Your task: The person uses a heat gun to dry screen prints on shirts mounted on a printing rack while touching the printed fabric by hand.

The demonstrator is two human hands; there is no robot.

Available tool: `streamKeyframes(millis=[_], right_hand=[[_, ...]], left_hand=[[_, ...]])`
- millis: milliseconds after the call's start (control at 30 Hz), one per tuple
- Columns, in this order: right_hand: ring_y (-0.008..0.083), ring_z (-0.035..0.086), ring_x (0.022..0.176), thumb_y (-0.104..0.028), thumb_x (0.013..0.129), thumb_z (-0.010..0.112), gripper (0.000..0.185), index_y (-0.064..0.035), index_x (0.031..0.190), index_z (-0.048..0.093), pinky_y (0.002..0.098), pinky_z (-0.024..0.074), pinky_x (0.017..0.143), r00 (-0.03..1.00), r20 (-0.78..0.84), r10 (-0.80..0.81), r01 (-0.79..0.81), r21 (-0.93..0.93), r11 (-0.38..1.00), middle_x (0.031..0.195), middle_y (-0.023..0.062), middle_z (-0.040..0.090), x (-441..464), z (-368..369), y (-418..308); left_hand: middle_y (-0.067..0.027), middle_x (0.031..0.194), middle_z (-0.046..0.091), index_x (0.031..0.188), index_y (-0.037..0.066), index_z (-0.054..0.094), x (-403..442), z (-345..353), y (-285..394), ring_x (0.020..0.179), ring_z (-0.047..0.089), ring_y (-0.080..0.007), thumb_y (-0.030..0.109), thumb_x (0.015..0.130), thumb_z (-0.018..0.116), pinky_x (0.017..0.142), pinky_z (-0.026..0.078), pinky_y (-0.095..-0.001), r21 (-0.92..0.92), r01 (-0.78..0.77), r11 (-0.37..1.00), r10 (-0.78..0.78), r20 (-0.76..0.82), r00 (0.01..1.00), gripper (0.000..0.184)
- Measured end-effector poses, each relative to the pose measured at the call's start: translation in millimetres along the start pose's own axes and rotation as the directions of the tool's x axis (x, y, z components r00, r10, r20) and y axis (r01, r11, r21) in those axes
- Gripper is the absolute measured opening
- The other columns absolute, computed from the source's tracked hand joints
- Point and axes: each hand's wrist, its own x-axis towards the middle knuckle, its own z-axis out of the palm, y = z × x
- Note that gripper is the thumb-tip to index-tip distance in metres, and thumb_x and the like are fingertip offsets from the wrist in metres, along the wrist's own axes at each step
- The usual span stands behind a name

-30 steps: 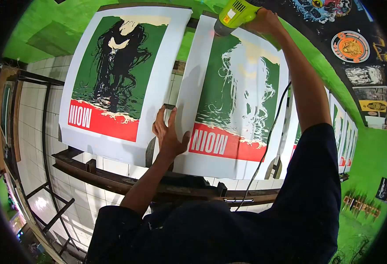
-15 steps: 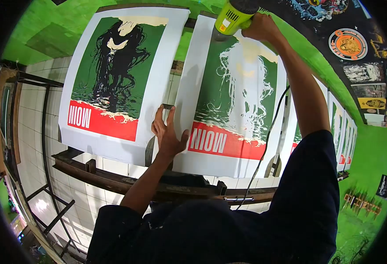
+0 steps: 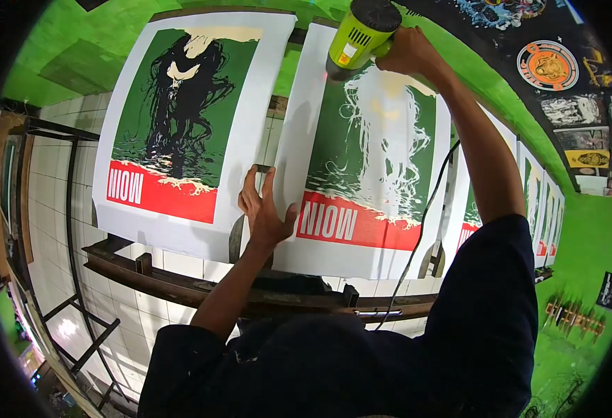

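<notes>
My right hand (image 3: 409, 53) grips a lime-green heat gun (image 3: 359, 40), its nozzle angled down over the top left of the middle printed white sheet (image 3: 293, 150). That sheet carries a green picture with a pale figure and a red band below. My left hand (image 3: 267, 212) is at the sheet's left edge, fingers stretched and apart, thumb toward the sheet. Its fingertips meet a small dark piece (image 3: 262, 168) that I cannot make out. To the left lies another printed sheet (image 3: 250, 132) with black detail in its figure.
A black cord (image 3: 424, 223) runs down across the middle sheet. Dark metal rails (image 3: 173, 283) pass below the sheets. More printed sheets (image 3: 490, 129) line up at right. A black metal frame (image 3: 74, 209) stands at left; stickers (image 3: 548, 66) cover a dark surface at upper right.
My right hand has moved the heat gun slightly left and down, over the middle sheet's top left corner. My left hand stays nearly in place.
</notes>
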Motion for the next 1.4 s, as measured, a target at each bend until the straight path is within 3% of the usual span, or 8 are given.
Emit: streamKeyframes(millis=[133, 267, 367, 500, 800, 933, 1033, 1400], right_hand=[[0.0357, 0.071, 0.087, -0.029, 0.063, 0.071, 0.044, -0.01, 0.103, 0.075, 0.0476, 0.04, 0.108, 1.0, -0.03, 0.003, -0.001, 0.038, 0.999, 0.088, 0.0195, 0.073, -6, -5, -2], [0.041, 0.069, 0.097, -0.027, 0.062, 0.07, 0.044, 0.0012, 0.096, 0.072, 0.0553, 0.0319, 0.115, 1.0, 0.017, 0.019, -0.019, 0.013, 1.0, 0.091, 0.0261, 0.071, -10, -13, 0], [0.0345, 0.071, 0.087, -0.028, 0.063, 0.071, 0.043, -0.0084, 0.101, 0.073, 0.0463, 0.0429, 0.104, 1.0, -0.015, -0.017, 0.018, 0.053, 0.998, 0.084, 0.0173, 0.073, -11, -2, 14], [0.0339, 0.071, 0.086, -0.03, 0.063, 0.071, 0.043, -0.007, 0.099, 0.073, 0.0458, 0.0441, 0.102, 0.998, -0.048, 0.042, -0.048, -0.138, 0.989, 0.082, 0.0166, 0.073, -9, 2, 17], [0.0349, 0.071, 0.081, -0.03, 0.064, 0.072, 0.041, -0.0061, 0.098, 0.072, 0.0429, 0.0479, 0.098, 0.998, -0.05, 0.035, -0.036, -0.002, 0.999, 0.082, 0.0168, 0.073, -14, 7, 34], [0.0342, 0.072, 0.082, -0.028, 0.064, 0.072, 0.042, -0.0061, 0.099, 0.072, 0.0406, 0.0539, 0.09, 0.992, -0.092, 0.092, -0.1, -0.085, 0.991, 0.085, 0.0179, 0.074, -16, 6, 34], [0.0337, 0.072, 0.087, -0.028, 0.065, 0.072, 0.042, -0.0069, 0.102, 0.072, 0.0391, 0.0573, 0.083, 0.991, 0.0, 0.137, -0.137, 0.026, 0.99, 0.087, 0.0182, 0.074, -8, 7, 47], [0.0347, 0.072, 0.088, -0.032, 0.065, 0.072, 0.046, -0.0046, 0.102, 0.072, 0.0404, 0.0576, 0.082, 0.968, -0.019, 0.25, -0.25, 0.005, 0.968, 0.094, 0.0181, 0.074, -5, 3, 59]], left_hand=[[-0.0283, 0.154, 0.023, 0.15, 0.007, 0.035, 0, 2, -1, 0.142, 0.024, -0.0449, 0.065, 0.092, 0.046, 0.107, 0.018, -0.0616, -0.029, 0.008, 1.0, -0.008, -0.023, 1.0, 0.083], [-0.0313, 0.151, 0.025, 0.15, 0.008, 0.032, 1, 0, 0, 0.141, 0.024, -0.0451, 0.062, 0.092, 0.049, 0.105, 0.02, -0.0627, -0.019, 0.002, 1.0, -0.002, -0.005, 1.0, 0.082], [-0.0311, 0.151, 0.025, 0.15, 0.008, 0.032, 1, 1, -1, 0.141, 0.025, -0.045, 0.062, 0.092, 0.049, 0.105, 0.02, -0.0624, -0.011, -0.006, 1.0, 0.006, -0.004, 1.0, 0.082], [-0.0297, 0.153, 0.024, 0.15, 0.006, 0.035, 1, 0, 1, 0.141, 0.025, -0.0449, 0.063, 0.093, 0.046, 0.106, 0.019, -0.0608, -0.019, 0.002, 1.0, -0.003, -0.011, 1.0, 0.081], [-0.0288, 0.154, 0.023, 0.15, 0.005, 0.036, 1, -1, 2, 0.141, 0.026, -0.0448, 0.061, 0.094, 0.047, 0.108, 0.018, -0.0592, -0.026, 0.015, 1.0, -0.015, 0.002, 1.0, 0.08], [-0.0288, 0.153, 0.024, 0.15, 0.005, 0.035, 0, 1, 1, 0.14, 0.026, -0.0448, 0.06, 0.094, 0.048, 0.108, 0.018, -0.0594, 0.001, 0.003, 1.0, -0.003, -0.004, 1.0, 0.08], [-0.0288, 0.153, 0.024, 0.15, 0.005, 0.035, 1, -1, 1, 0.14, 0.026, -0.0449, 0.06, 0.094, 0.047, 0.108, 0.018, -0.0598, -0.007, 0.001, 1.0, -0.001, -0.013, 1.0, 0.08], [-0.0285, 0.153, 0.025, 0.15, 0.004, 0.036, 1, 0, 1, 0.14, 0.027, -0.0455, 0.061, 0.093, 0.048, 0.108, 0.018, -0.0604, -0.014, 0.014, 1.0, -0.014, -0.003, 1.0, 0.081]])
